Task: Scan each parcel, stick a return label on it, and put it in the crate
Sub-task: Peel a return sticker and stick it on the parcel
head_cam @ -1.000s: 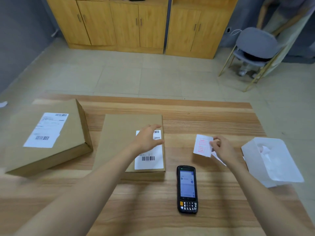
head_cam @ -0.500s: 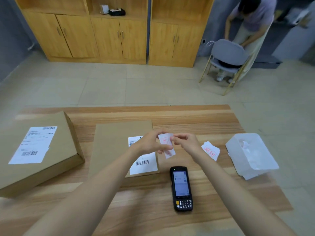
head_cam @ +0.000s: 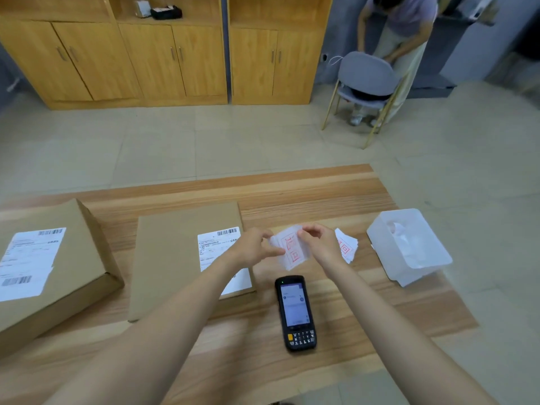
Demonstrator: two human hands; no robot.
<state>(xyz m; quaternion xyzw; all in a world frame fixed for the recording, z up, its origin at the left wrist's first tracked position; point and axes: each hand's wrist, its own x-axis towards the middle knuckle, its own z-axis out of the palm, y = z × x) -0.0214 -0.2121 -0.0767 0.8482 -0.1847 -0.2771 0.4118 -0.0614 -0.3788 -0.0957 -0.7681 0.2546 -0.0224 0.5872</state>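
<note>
Between both hands, above the table, is a white return label [head_cam: 289, 249] with red print. My left hand [head_cam: 254, 248] pinches its left edge and my right hand [head_cam: 320, 244] pinches its top right. Just left of them lies a flat cardboard parcel [head_cam: 172, 258] with a white shipping label [head_cam: 217, 247] on it. A thicker cardboard parcel [head_cam: 58, 258] sits at the far left. The black handheld scanner [head_cam: 295, 312] lies screen up on the table below my hands. A small stack of return labels [head_cam: 347, 248] rests to the right of my right hand.
A translucent white plastic bin [head_cam: 409, 247] with crumpled paper inside stands at the table's right edge. Beyond the wooden table [head_cam: 321, 200] are a tiled floor, wooden cabinets [head_cam: 175, 54], a grey chair [head_cam: 365, 77] and a person bent over behind it.
My right hand carried one label from the stack to the middle. My left hand left the flat parcel and took hold of the label too. The camera view tilted up.
</note>
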